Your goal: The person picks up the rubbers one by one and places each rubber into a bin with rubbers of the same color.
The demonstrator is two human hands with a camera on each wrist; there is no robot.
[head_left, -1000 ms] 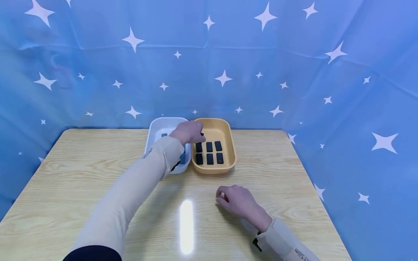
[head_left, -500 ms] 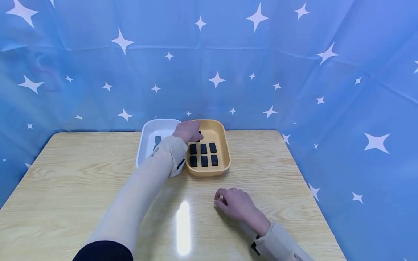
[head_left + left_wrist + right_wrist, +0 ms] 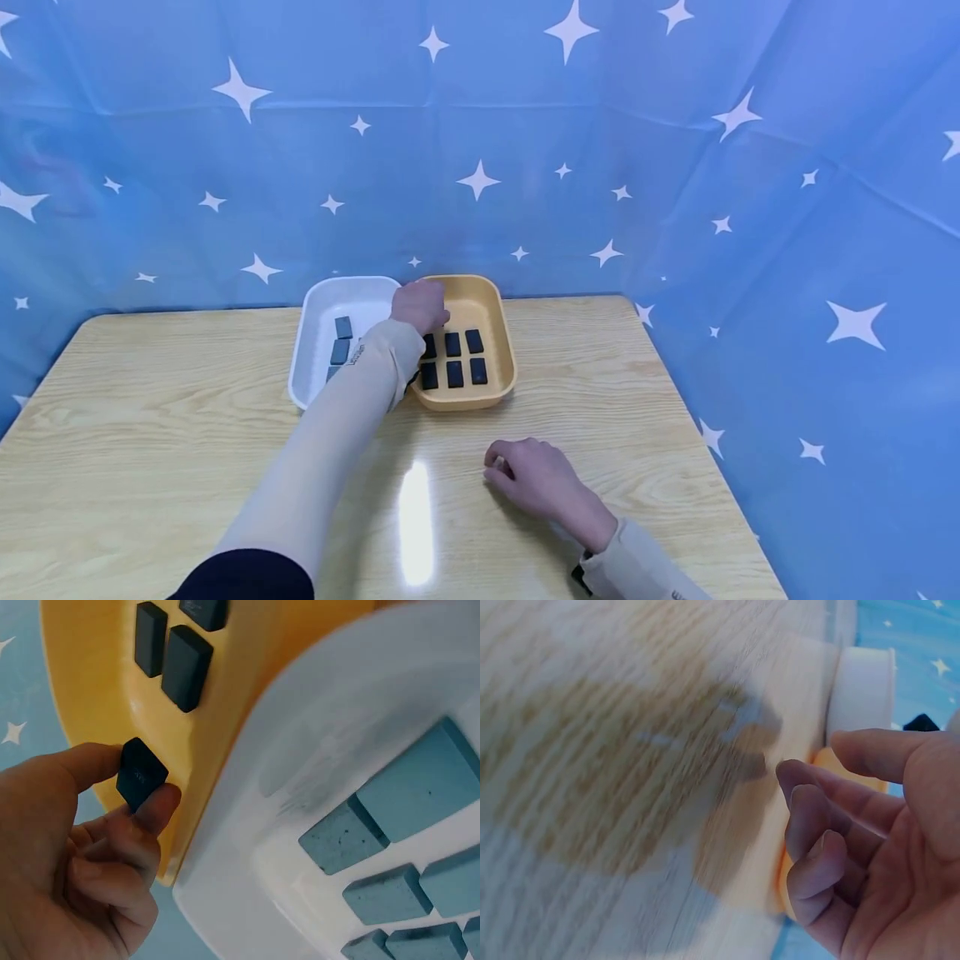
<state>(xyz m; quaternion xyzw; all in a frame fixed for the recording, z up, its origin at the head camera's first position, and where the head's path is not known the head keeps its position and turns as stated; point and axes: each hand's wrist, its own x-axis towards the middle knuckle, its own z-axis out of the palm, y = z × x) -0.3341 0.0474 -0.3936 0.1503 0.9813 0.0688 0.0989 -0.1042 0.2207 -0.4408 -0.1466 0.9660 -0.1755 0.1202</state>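
Note:
My left hand point(image 3: 420, 306) reaches over the far left part of the yellow tray point(image 3: 465, 405). Between thumb and fingertip it pinches a small dark tile point(image 3: 141, 774), held tilted close over the tray floor in the left wrist view; the head view mostly hides it. Several dark tiles point(image 3: 455, 373) lie in the yellow tray in rows. Against its left side stands a white tray point(image 3: 297, 350) with several blue-grey blocks point(image 3: 427, 784), partly covered by my sleeve in the head view. My right hand point(image 3: 536, 475) is low over the table, fingers loosely curled, holding nothing.
Both trays stand at the back of the light wood table point(image 3: 165, 433), close to a blue curtain point(image 3: 390, 167) with white stars. My left forearm point(image 3: 322, 467) crosses the table in front of the white tray. A bright light reflection point(image 3: 415, 525) shows on the tabletop.
The head view has turned right, so everything slides left in it. The left hand keeps its place over the yellow tray, and the pinched tile is now less visible there. The right hand stays put.

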